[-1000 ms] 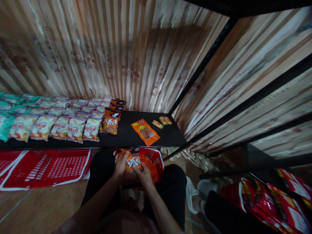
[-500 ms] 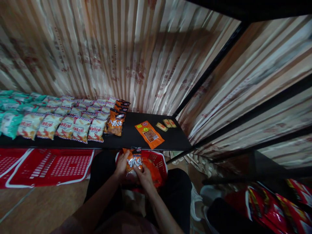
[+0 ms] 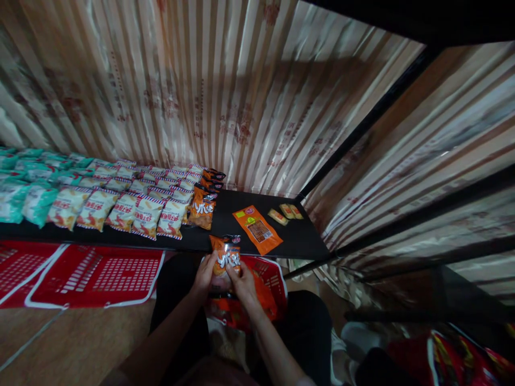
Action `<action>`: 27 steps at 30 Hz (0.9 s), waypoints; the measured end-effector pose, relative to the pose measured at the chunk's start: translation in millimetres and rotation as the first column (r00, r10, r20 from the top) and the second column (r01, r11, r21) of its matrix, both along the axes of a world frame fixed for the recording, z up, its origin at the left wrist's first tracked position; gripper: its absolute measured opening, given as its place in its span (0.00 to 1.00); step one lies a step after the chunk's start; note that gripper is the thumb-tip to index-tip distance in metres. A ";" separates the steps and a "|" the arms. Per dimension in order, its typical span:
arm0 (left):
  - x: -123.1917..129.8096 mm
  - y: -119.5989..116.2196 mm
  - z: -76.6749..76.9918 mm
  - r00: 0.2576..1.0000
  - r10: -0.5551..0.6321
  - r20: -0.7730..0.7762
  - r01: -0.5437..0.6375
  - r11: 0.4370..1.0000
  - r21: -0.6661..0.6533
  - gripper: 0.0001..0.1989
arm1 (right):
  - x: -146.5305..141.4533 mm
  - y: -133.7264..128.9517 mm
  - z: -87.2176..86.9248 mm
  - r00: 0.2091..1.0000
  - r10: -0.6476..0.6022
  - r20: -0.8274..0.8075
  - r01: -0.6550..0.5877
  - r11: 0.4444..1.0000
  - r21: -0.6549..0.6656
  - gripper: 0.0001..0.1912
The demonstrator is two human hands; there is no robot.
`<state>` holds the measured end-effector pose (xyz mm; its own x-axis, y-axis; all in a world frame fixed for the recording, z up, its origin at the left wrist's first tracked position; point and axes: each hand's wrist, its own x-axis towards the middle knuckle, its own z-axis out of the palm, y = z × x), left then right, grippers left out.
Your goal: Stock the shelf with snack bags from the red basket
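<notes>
Between my two hands is an orange snack bag (image 3: 226, 257) with a dark top edge, held upright over a red basket (image 3: 277, 276) with orange packets in it. My left hand (image 3: 204, 273) grips the bag's left side, and my right hand (image 3: 242, 281) grips its right side, thumb on the front. On the black shelf (image 3: 225, 214) beyond, a similar orange bag (image 3: 202, 208) stands at the front of a short row. A flat orange packet (image 3: 257, 229) lies to its right, near several small yellow packets (image 3: 278, 216).
White bags (image 3: 120, 210) and teal bags (image 3: 40, 203) fill the shelf's left part. Below them are red baskets (image 3: 116, 273). A black frame bar (image 3: 362, 115) slants at right. Lower right, another basket holds red packets (image 3: 462, 359), near a person's shoe (image 3: 338, 343).
The view has shifted so that the shelf and its goods appear farther right. The held orange bag has risen a little towards the shelf's front edge, still in both my hands.
</notes>
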<state>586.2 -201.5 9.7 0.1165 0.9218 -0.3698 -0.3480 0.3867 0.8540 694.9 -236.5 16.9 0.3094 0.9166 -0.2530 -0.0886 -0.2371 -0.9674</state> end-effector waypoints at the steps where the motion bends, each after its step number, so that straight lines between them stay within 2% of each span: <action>1: -1.0 0.8 -1.7 1.000 0.003 -0.017 -0.003 1.000 0.027 0.25 | -0.9 4.3 1.2 1.000 -0.007 0.001 0.007 1.000 0.018 0.22; 7: -2.1 7.3 -21.3 1.000 0.022 -0.010 -0.021 0.995 0.097 0.28 | -6.0 28.5 -0.1 0.999 -0.034 0.038 0.031 0.996 0.079 0.23; 11: -7.3 11.3 -21.5 0.973 0.129 -0.190 -0.097 0.980 0.172 0.25 | -12.6 40.1 -0.6 1.000 -0.023 0.012 0.022 0.994 0.110 0.22; 15: -15.4 16.7 -10.9 0.880 0.252 -0.403 -0.139 0.947 0.289 0.22 | -23.4 49.8 4.3 0.997 0.010 -0.077 -0.001 0.992 0.127 0.22; 18: -17.7 21.0 -6.8 0.769 0.351 -0.534 -0.094 0.889 0.449 0.23 | -32.4 58.9 9.4 0.996 0.010 -0.090 0.004 0.988 0.155 0.21; 22: -13.6 20.6 -11.4 0.624 0.510 -0.592 0.005 0.755 0.656 0.26 | -43.5 72.9 15.4 0.996 0.009 -0.086 0.010 0.976 0.218 0.19; 25: -10.6 16.2 -18.3 0.558 0.583 -0.590 0.069 0.676 0.733 0.28 | -50.1 82.9 17.5 0.998 0.029 -0.048 -0.016 0.968 0.250 0.18; 27: -10.9 13.8 -22.2 0.540 0.591 -0.599 0.119 0.651 0.750 0.29 | -53.8 88.7 17.4 0.999 0.038 -0.013 -0.033 0.967 0.254 0.18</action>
<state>575.3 -187.7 -12.5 -0.1355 0.8450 0.5174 0.5700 -0.3606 0.7382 641.2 -147.8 34.3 0.2731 0.9618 -0.0159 -0.1019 0.0124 -0.9947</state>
